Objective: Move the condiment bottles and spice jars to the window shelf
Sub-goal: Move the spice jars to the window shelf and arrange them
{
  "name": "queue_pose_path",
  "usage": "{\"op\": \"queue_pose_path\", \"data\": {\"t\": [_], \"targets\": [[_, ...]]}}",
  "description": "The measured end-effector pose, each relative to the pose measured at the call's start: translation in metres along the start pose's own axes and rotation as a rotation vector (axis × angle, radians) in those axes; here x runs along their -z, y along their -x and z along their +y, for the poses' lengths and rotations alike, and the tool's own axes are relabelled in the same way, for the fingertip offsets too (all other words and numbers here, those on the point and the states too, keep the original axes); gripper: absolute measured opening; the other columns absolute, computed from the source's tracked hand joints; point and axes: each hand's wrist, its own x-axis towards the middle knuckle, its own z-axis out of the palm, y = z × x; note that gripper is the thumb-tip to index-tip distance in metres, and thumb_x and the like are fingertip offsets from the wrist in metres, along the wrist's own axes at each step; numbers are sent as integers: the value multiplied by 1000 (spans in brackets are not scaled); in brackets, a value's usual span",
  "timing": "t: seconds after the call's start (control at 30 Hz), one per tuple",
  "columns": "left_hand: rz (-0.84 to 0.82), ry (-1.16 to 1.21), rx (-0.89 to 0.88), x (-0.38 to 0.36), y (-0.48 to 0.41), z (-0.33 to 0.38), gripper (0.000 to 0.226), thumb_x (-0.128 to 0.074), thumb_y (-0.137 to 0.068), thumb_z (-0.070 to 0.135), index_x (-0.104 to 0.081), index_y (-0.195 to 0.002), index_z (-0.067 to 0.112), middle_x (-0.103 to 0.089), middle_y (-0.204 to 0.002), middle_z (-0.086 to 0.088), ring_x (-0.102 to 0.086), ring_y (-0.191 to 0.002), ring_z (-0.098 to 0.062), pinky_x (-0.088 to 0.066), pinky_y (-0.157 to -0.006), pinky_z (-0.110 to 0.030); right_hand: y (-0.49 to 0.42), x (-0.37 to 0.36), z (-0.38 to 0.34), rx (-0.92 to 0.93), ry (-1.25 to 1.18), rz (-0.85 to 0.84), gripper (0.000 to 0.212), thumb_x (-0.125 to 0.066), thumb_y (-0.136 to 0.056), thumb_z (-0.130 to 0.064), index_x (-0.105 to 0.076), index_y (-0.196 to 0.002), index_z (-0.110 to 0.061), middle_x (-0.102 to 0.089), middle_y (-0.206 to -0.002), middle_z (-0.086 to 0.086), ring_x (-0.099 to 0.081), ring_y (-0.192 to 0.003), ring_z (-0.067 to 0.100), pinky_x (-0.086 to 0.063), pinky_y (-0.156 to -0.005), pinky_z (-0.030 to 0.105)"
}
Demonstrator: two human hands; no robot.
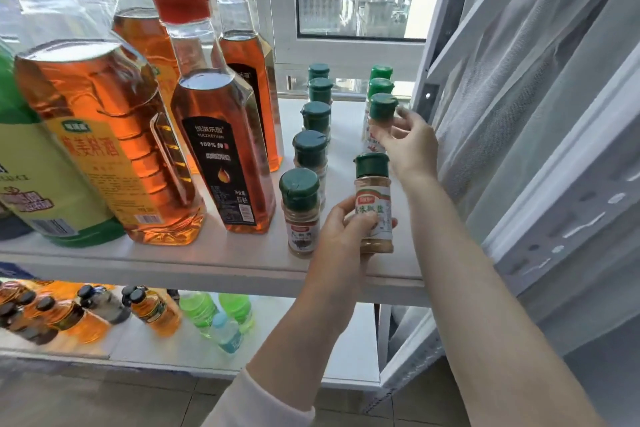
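- Window shelf (214,265) already carries the big oil bottles (214,149) on the left and a middle row of spice jars (310,149), five of them, green caps.
- Second row forming on the right: right hand (412,146), grip pinched on the back jar (382,114), which sits behind two earlier ones.
- Left hand (341,229), grip clamped round the front jar (373,198) at the shelf's front edge; can't tell if its base is down.
- Looks nearly done: both jars need setting and releasing.
- Small bottles (152,308) on the lower shelf: unclear whether they count.
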Motion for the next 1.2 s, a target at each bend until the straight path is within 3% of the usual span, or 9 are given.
{"op": "queue_pose_path", "data": {"t": [0.1, 0.2, 0.27, 0.37, 0.5, 0.63, 0.77, 0.87, 1.2], "targets": [[48, -83, -36, -1, -6, -1, 28, -52, -91, 10, -51, -117, 19, -70, -95, -1, -66, -90, -14, -50, -75, -24, 13, 13, -5, 3, -46, 29, 61, -64, -85, -36, -45, -135, -8, -57, -129, 8, -57, -108, 12, -45, -93, 27], [50, -173, -69, -5, -10, -1, 23, -55, -90, 13, -51, -104, 31, -66, -106, -2, -64, -91, -10, -49, -75, -20, 38, 32, -9, 54, -129, 41, 53, -59, -85, -48, -55, -123, -12, -63, -106, -8, -57, -87, -2, -51, -87, 30], [26, -234, -126, -8, -11, 0, 25, -56, -90, 13, -48, -102, 34, -64, -111, -2, -62, -93, -7, -49, -73, -17, 56, 43, -10, 30, -132, -49, 59, -59, -73, -61, -59, -114, -19, -61, -97, -16, -59, -87, 0, -53, -88, 39], [-1, -319, -217, -13, -11, 1, 30, -55, -91, 11, -45, -105, 35, -60, -109, 3, -59, -89, -1, -49, -65, -12, 72, 53, -13, -19, -145, -178, 68, -63, -53, -70, -59, -106, -28, -64, -100, -10, -63, -93, 7, -53, -89, 43], [-5, -413, -296, -20, -10, 1, 35, -54, -91, 11, -40, -116, 31, -58, -117, -3, -58, -96, -8, -52, -79, -23, 77, 58, -14, -33, -161, -202, 57, -75, -60, -52, -57, -108, -27, -66, -103, -6, -66, -93, 13, -54, -87, 43], [16, -536, -301, -23, -7, -1, 43, -54, -92, 13, -36, -128, 26, -56, -124, -4, -57, -105, -11, -49, -93, -32, 74, 58, -9, 8, -163, -152, 38, -79, -71, -19, -54, -98, -30, -64, -96, -11, -65, -78, -2, -56, -77, 31], [96, -706, -332, -20, 1, -4, 60, -52, -93, 19, -22, -144, 21, -34, -144, 10, -34, -124, 11, -26, -99, -4, 65, 49, -10, 108, -93, -78, 43, -78, -73, -16, -53, -108, -23, -59, -94, -17, -62, -81, -2, -51, -72, 14], [130, -745, -356, -17, 7, -5, 60, -51, -93, 20, -20, -144, 19, -27, -150, 8, -24, -136, -1, -20, -108, -12, 57, 36, -11, 152, -51, -64, 47, -77, -75, -12, -52, -114, -16, -59, -99, -10, -59, -84, -1, -49, -70, 7], [152, -756, -343, -13, 17, -4, 58, -50, -94, 21, -21, -144, 22, -27, -150, 11, -23, -136, 3, -18, -109, -11, 49, 23, -4, 170, -49, -46, 50, -74, -77, -11, -49, -120, -11, -56, -105, -6, -56, -82, -5, -46, -69, 2]]}}
